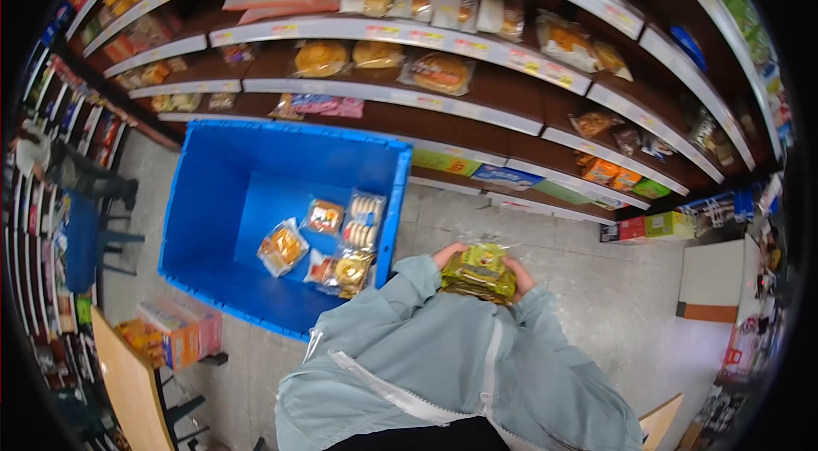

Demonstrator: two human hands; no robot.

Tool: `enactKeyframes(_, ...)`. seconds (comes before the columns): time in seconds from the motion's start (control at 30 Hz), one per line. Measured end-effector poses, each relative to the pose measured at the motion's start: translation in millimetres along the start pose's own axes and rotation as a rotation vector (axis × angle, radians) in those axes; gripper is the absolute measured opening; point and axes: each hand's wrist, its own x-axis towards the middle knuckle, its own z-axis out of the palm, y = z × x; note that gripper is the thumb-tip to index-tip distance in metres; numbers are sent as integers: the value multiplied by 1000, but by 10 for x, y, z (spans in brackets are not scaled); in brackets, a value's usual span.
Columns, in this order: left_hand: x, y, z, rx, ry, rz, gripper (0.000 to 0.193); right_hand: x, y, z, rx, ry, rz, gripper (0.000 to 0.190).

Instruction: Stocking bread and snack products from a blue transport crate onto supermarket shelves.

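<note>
Between my left hand (449, 254) and my right hand (520, 276) is a stack of green plastic food packets (480, 269), held at both sides close to my jacket. Just left of my hands stands a big blue plastic crate (401, 214). On its floor lie a clear-wrapped bread item (283, 247), a square packaged baked item (324, 216), a pack of round white pastries (365, 219) and a gold-coloured packet (352, 271). A small red and white packet touches the gold one.
Shelves (383, 91) with wrapped breads (439, 72) and buns (321, 58) curve across the front. Cartons (185, 331) and a wooden-topped table (124, 374) stand at lower left. Another person (83, 169) is at far left near a blue stool. A white cabinet (710, 278) is at right.
</note>
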Motion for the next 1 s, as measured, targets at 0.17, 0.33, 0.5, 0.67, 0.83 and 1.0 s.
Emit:
enactKeyframes(0.17, 32, -37, -81, -30, 25, 11, 43, 115, 71, -23, -66, 81, -131, 39)
enactKeyframes(0.33, -31, -6, -18, -38, -9, 6, 42, 79, 71, -17, -65, 98, -117, 38)
enactKeyframes(0.5, -42, -20, 99, -13, 79, -4, 42, 10, 33, -37, -43, 85, -130, 37)
enactKeyframes(0.67, -146, 17, 272, 10, 26, 101, 45, -55, 9, -106, 4, 71, -270, 37)
enactKeyframes(0.83, -359, 120, 345, 326, -134, 543, 70, -455, -389, 76, -37, -14, -334, 44)
enactKeyframes(1.0, -726, 280, 664, 542, -275, 753, 78, -796, -610, 442, -139, -157, -434, 47)
